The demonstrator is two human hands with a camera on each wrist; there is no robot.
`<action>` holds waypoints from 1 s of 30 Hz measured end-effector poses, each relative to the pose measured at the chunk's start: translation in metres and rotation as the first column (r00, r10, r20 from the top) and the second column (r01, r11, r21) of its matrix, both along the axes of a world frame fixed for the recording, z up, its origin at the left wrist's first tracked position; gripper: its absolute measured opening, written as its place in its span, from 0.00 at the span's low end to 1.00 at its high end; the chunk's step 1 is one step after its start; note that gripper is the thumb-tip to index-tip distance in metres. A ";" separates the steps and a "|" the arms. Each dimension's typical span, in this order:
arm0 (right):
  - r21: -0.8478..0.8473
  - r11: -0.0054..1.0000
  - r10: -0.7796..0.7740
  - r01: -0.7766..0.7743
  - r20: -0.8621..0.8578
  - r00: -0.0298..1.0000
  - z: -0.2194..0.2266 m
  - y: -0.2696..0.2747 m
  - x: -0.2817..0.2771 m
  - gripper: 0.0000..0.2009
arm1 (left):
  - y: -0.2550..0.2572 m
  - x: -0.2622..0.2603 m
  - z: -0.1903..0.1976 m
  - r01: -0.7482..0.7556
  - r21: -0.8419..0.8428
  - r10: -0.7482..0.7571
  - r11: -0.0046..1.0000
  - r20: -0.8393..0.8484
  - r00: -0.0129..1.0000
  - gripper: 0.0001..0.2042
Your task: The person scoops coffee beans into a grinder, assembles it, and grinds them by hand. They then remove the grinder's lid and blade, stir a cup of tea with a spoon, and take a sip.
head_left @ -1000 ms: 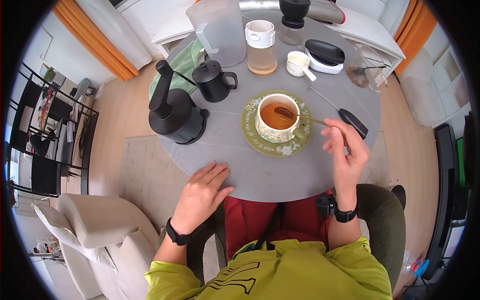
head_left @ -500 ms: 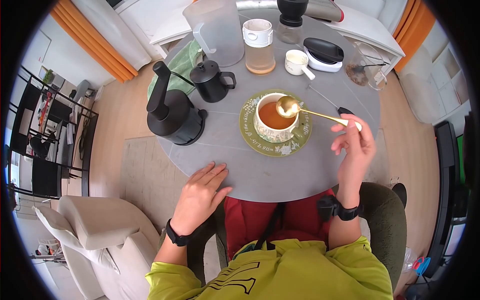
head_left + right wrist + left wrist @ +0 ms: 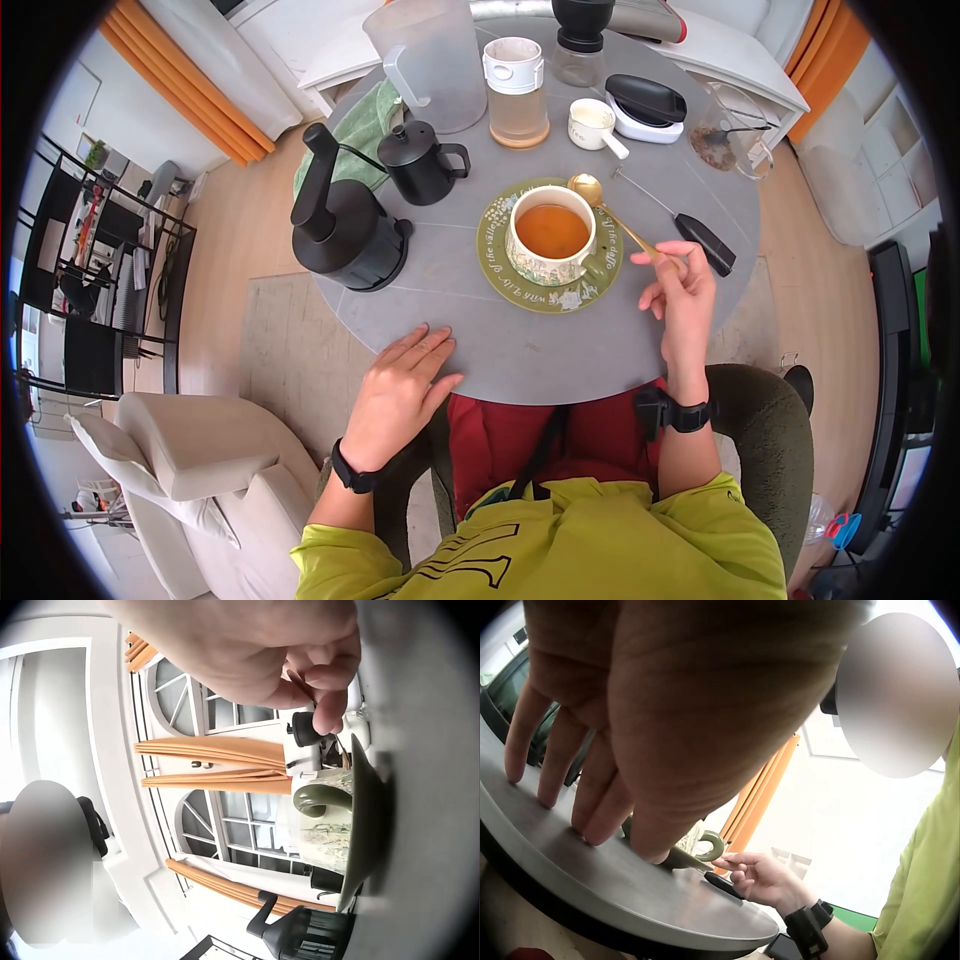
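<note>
My right hand (image 3: 685,300) pinches the handle end of a gold spoon (image 3: 625,228) between thumb and fingers. The spoon's bowl is at the far right rim of a green saucer (image 3: 515,288) with white lettering. On that saucer stands a patterned cup (image 3: 545,268) with a green handle, holding reddish-brown liquid (image 3: 552,231). A black-handled frother (image 3: 705,245) lies just beyond the right hand. At the table's near edge my left hand (image 3: 405,385) rests with its fingers extended; the left wrist view shows its fingertips (image 3: 592,836) on the tabletop.
A black hand grinder (image 3: 350,240) and a black kettle (image 3: 420,165) stand at left, by a green cloth (image 3: 365,130). Along the back are a clear pitcher (image 3: 435,75), a white-collared bottle (image 3: 517,100), a small white handled cup (image 3: 593,125), a scale (image 3: 648,110) and a glass jug (image 3: 725,140).
The spoon has come up out of the liquid and moved away from the cup to the saucer's far right rim. The right hand shifted with it; the left hand stayed put.
</note>
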State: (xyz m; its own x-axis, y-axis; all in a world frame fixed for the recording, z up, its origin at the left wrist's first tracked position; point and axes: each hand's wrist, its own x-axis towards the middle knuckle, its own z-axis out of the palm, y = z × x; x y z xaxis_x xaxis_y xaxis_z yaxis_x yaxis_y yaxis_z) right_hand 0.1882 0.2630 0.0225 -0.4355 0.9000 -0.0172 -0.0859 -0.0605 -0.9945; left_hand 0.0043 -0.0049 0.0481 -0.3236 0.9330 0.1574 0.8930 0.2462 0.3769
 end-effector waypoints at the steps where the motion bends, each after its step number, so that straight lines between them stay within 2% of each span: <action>1: -0.003 1.000 0.009 -0.009 0.003 1.000 -0.001 0.000 0.000 0.04 | 0.000 0.000 0.000 0.001 0.002 -0.001 1.000 0.002 1.000 0.18; 5: 0.004 0.999 0.045 -0.045 0.052 0.998 -0.004 -0.001 0.000 0.05 | -0.001 0.000 0.000 -0.002 0.005 0.002 1.000 0.006 1.000 0.17; 8: 0.086 0.992 0.077 -0.088 0.125 0.989 -0.011 -0.001 0.002 0.07 | 0.000 0.000 0.001 -0.003 0.009 0.002 1.000 0.011 1.000 0.17; 10: 0.201 0.970 0.086 -0.136 0.237 0.968 -0.012 -0.002 0.003 0.10 | 0.000 0.000 0.001 0.003 0.009 -0.003 1.000 0.005 1.000 0.17; 11: 0.200 0.970 0.088 -0.138 0.239 0.967 -0.011 -0.003 0.003 0.10 | 0.000 0.000 0.001 0.001 0.007 -0.001 1.000 0.007 1.000 0.17; 13: 0.407 0.909 -0.075 -0.093 0.378 0.923 -0.002 -0.008 0.006 0.12 | 0.000 0.000 0.000 0.006 0.005 -0.006 1.000 0.003 1.000 0.17; 14: 0.403 0.910 -0.070 -0.098 0.382 0.922 0.003 -0.010 0.006 0.12 | 0.000 0.000 0.001 0.002 0.002 -0.002 1.000 0.006 1.000 0.17; 16: 0.684 0.729 -0.287 -0.026 0.340 0.895 0.015 -0.013 0.007 0.12 | 0.000 0.001 0.001 0.002 0.000 -0.002 1.000 -0.002 1.000 0.18; 17: 0.726 0.688 -0.291 -0.012 0.291 0.912 0.018 -0.013 0.006 0.11 | 0.000 0.001 0.001 -0.002 -0.002 0.002 1.000 0.002 1.000 0.18; 18: 0.725 0.688 -0.288 -0.016 0.293 0.911 0.023 -0.017 0.007 0.11 | 0.000 0.001 0.001 -0.002 -0.005 0.002 1.000 0.001 1.000 0.18; 20: 0.504 0.854 -0.071 -0.128 0.357 0.931 0.032 -0.028 0.005 0.11 | 0.001 0.001 0.002 -0.003 -0.009 0.003 1.000 0.002 1.000 0.18; 22: 0.493 0.856 -0.040 -0.158 0.367 0.929 0.028 -0.034 -0.004 0.11 | 0.000 0.001 0.003 0.001 -0.014 -0.001 1.000 -0.004 1.000 0.18; 24: 0.439 0.864 0.013 -0.249 0.473 0.881 0.022 -0.036 -0.012 0.12 | 0.001 0.001 0.003 -0.003 -0.015 0.003 1.000 0.000 1.000 0.18; 25: 0.469 0.842 0.000 -0.268 0.497 0.868 0.017 -0.036 -0.015 0.13 | 0.000 0.000 0.003 -0.004 -0.017 0.004 1.000 0.003 1.000 0.18; 30: 0.442 0.859 0.000 -0.260 0.507 0.862 0.012 -0.036 -0.026 0.13 | 0.001 -0.001 0.003 0.001 -0.018 -0.001 1.000 0.006 1.000 0.19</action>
State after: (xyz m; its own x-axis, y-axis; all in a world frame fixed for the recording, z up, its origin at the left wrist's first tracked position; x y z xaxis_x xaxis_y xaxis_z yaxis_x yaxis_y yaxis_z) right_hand 0.1624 0.2272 0.0350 -0.6018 0.7816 0.1640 0.3747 0.4577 -0.8063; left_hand 0.0034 -0.0042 0.0514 -0.3239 0.9359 0.1386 0.8908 0.2523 0.3778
